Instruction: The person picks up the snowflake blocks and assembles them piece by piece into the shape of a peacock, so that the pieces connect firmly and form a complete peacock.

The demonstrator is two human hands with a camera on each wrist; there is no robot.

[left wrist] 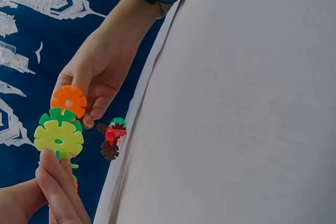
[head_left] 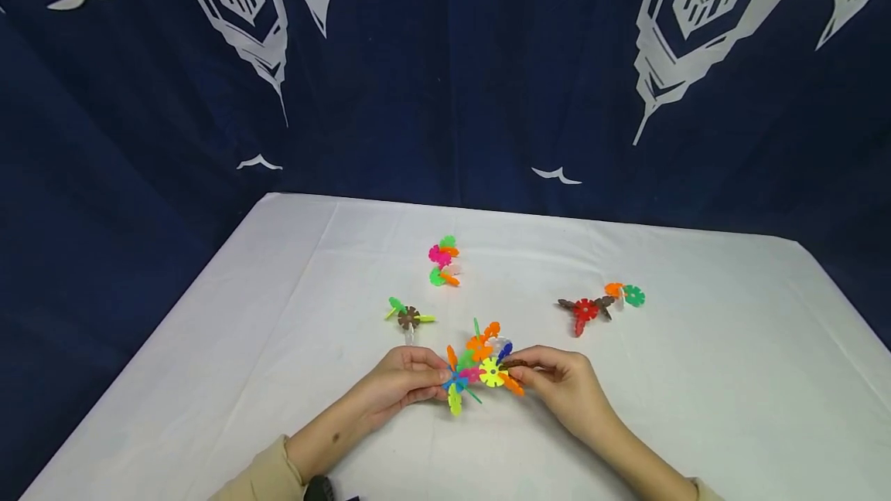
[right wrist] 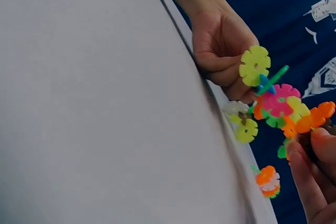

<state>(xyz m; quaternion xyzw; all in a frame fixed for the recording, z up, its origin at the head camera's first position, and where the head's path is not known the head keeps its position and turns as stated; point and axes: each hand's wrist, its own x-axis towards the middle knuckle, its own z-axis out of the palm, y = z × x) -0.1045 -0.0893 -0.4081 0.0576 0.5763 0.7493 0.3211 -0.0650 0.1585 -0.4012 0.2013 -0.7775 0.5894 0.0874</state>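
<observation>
Both hands are raised in front of the body with a joined cluster of colourful plastic snowflake discs (head_left: pixel 491 372) between them. My left hand (head_left: pixel 400 385) pinches the cluster at its left end, by a blue disc (head_left: pixel 455 382). Yellow-green, orange and pink discs stick out around it at different angles. At the right end, my right hand (head_left: pixel 569 386) pinches a brown snowflake disc (head_left: pixel 515 363) between thumb and fingers, right beside the yellow disc. In the right wrist view, a yellow-green disc (right wrist: pixel 255 65) stands out near the left hand's fingers.
On the white-covered table (head_left: pixel 313 346) lie other joined disc groups: a brown and green one (head_left: pixel 408 318) behind the left hand, a pink, green and orange one (head_left: pixel 442 257) farther back, and a red and brown one (head_left: pixel 585 310) at right. A dark blue curtain (head_left: pixel 390 99) hangs behind.
</observation>
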